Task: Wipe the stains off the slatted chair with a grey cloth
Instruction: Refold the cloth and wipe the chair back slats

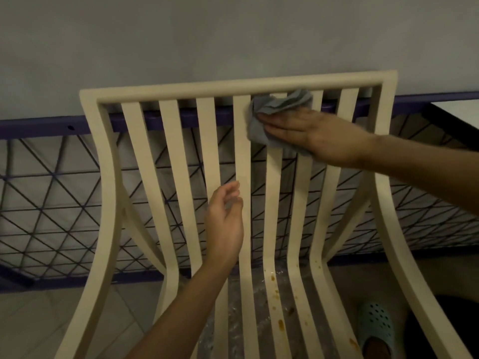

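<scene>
The cream slatted chair (178,161) fills the view, its backrest facing me. My right hand (308,136) lies flat with fingers stretched, pressing the crumpled grey cloth (280,110) against the upper slats just under the top rail. My left hand (225,221) hovers in front of the middle slats, fingers loosely curled, holding nothing. Orange-brown stains (281,323) dot the seat slats at the lower right, with more spots (272,278) near the bend of the seat.
Behind the chair stands a purple metal frame with a diagonal wire grid (51,193) against a grey wall. A white tabletop corner (458,112) is at the far right. My foot in a pale green perforated clog (375,330) shows under the seat on a tiled floor.
</scene>
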Demonstrator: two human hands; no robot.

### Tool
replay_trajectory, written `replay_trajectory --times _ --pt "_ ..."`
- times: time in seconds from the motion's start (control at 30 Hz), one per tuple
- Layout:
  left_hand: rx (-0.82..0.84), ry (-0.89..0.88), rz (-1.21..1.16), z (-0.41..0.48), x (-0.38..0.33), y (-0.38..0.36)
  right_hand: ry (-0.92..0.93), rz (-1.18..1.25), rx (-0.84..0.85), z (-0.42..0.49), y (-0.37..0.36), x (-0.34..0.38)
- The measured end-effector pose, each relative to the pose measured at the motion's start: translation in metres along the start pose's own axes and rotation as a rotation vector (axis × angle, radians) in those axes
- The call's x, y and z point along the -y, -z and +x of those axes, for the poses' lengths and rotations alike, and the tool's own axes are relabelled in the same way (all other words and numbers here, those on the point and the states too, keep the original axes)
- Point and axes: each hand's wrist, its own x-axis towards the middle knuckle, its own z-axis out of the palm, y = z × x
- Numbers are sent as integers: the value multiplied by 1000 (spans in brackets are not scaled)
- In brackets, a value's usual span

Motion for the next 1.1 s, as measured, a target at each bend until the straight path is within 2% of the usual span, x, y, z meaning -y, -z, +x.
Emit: replay_trajectory --times 0.07,0.13,0.27,0.43,0.57,0.67,0.7,0.77,0.87,0.97,1.1 --pt "17 22 -5 6 -1 -12 -47 50 4 -14 -22 20" --pt "4 11 -12 10 -2 -22 -37 87 79 -32 -46 39" --pt "-22 -12 -31 17 -9 -34 169 43 203 -45 -64 45" --pt "-37 -15 -35 16 -12 -29 50 28 149 -29 -18 -1" --pt "-135 -3 -50 16 -12 -25 -12 43 42 -19 0 -8" --pt "-138 43 -86 23 -22 -31 -234 176 -48 -28 -18 25" --pt "-98 74 -91 24 -24 -35 -240 204 -46 -32 -28 39" --pt "-22 140 -108 26 -27 -41 -116 150 37 -43 -45 54" --pt "2 173 -92 27 -30 -43 20 26 134 -51 -40 33" --pt "13 102 -44 17 -27 -30 -50 73 134 -44 -18 13" --pt "-40 28 19 10 -21 -11 -184 122 -51 -12 3 10"
